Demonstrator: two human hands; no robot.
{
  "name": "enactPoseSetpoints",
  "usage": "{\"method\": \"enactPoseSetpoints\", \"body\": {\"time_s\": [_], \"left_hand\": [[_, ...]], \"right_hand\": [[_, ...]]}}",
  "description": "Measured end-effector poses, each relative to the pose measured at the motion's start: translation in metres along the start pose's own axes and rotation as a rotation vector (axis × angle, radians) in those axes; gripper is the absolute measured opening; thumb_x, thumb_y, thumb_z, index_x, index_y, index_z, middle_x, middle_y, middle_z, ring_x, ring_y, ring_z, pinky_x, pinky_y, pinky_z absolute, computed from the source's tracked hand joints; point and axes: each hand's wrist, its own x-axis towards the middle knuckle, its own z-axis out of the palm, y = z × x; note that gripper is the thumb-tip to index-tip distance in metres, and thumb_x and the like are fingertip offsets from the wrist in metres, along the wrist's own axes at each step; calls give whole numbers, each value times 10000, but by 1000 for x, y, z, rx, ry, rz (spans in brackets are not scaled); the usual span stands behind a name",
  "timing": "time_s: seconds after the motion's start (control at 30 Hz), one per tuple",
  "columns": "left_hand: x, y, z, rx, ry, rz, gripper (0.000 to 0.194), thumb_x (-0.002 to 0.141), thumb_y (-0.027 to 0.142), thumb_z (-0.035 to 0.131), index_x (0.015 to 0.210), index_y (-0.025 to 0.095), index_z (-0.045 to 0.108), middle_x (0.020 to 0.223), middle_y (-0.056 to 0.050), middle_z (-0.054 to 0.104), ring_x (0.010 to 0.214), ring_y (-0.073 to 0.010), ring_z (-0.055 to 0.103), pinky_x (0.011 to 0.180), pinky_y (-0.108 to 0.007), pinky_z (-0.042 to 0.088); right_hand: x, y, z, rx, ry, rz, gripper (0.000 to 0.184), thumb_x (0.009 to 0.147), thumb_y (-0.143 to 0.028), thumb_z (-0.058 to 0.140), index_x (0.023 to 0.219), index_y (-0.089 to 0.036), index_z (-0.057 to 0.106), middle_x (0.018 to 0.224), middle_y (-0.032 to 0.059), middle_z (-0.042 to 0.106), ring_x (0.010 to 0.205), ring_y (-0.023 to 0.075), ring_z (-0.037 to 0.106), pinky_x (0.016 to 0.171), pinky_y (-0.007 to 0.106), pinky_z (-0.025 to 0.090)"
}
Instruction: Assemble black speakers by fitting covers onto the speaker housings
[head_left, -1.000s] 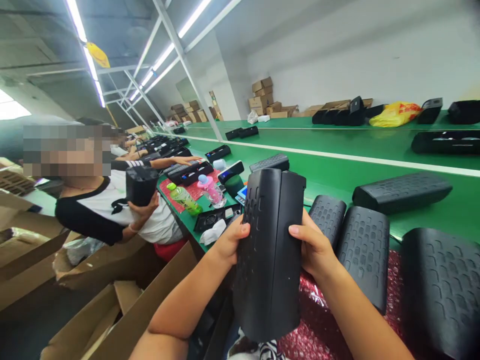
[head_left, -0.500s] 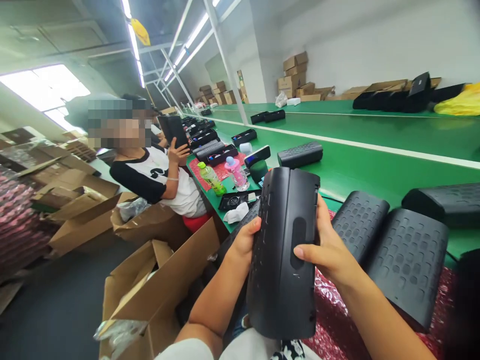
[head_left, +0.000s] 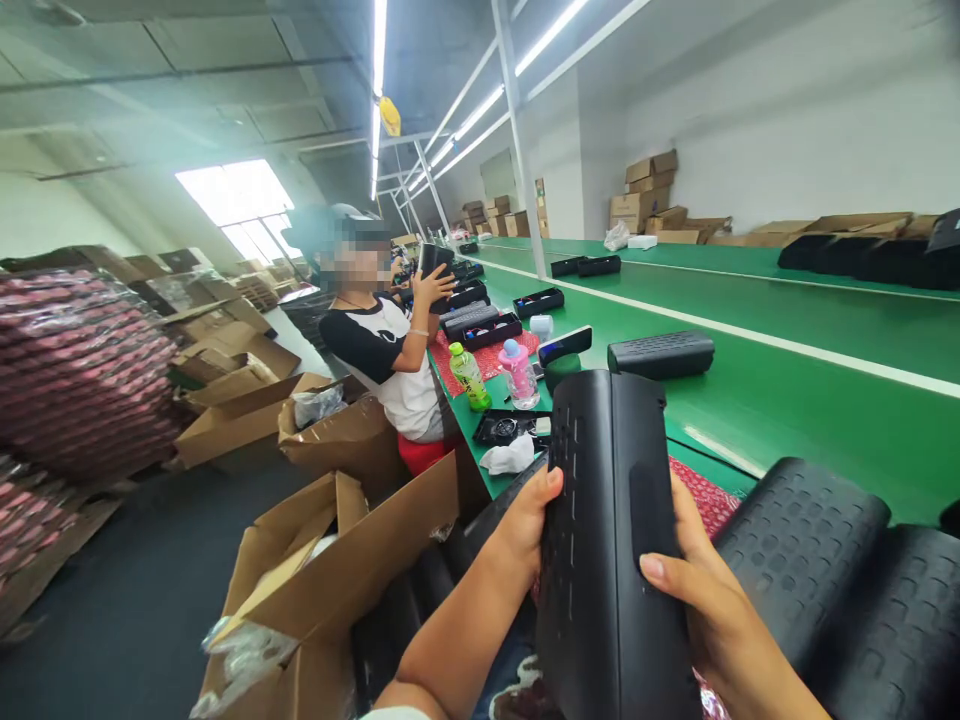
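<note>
In the head view, the black case [head_left: 585,600] is in front of the person, just right of the middle, by the near edge of the green surface [head_left: 787,420]. Its long axis runs almost straight up and down the view, one end pointing up and away from the person, the other down toward the lap and cut off by the lower edge. The left grip [head_left: 529,515] grasps its left side, thumb near the edge; the right grip [head_left: 705,600] grasps its right side, thumb pressed on the front face. The case is matte and rounded, with a straight seam along its length; short slots line the left part, while the right part is smooth, with a darker oblong patch above the right thumb and a small step at the top right corner. Two patterned cases [head_left: 802,560] lie to the right, and another case [head_left: 660,353] lies farther off on the surface. Left of it stand a green bottle [head_left: 470,378] and a pink bottle [head_left: 519,375], near a co-worker [head_left: 412,385]. An open carton [head_left: 360,560] is at lower left.
</note>
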Motion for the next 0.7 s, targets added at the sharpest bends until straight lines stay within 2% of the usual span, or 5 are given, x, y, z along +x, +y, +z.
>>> {"method": "enactPoseSetpoints", "body": {"time_s": [0.13,0.27,0.4,0.57,0.7], "left_hand": [[2,0,11,79,25,195,821,621,593,793,1291,170,578,1215,-127,697,1170,-371,630,990,-458,515],[-1,6,14,347,96,484,847,813,544,678,1512,216,332,1561,-84,405,1444,-301,364,1193,-391,311],[-4,17,17,591,27,484,803,928,530,531,1574,229,161,1663,-23,133,1539,-227,95,1259,-340,80],[2,23,46,562,-114,493,1027,823,570,668,1582,203,83,1636,-88,237,1519,-299,177,1252,-396,140],[10,15,73,326,-263,433,1160,730,449,801,1581,248,39,1594,-121,327,1475,-336,297,1229,-488,208]], "right_hand": [[0,-7,4,61,-5,92,948,728,-390,751,1510,-448,218,1379,20,554,1112,321,633,889,469,554],[0,-10,3,35,-3,66,921,752,-379,702,1533,-427,215,1366,19,573,1064,320,660,906,487,547],[0,-12,0,36,4,62,913,762,-391,682,1536,-432,200,1409,4,541,1143,330,624,899,497,560],[-8,-14,-11,-208,122,-104,949,754,-434,742,1534,-449,201,1534,-20,381,1335,358,461,947,507,556],[-23,-20,-28,-517,288,-312,919,732,-508,773,1503,-494,274,1570,-81,291,1449,391,250,1148,589,358]]}}
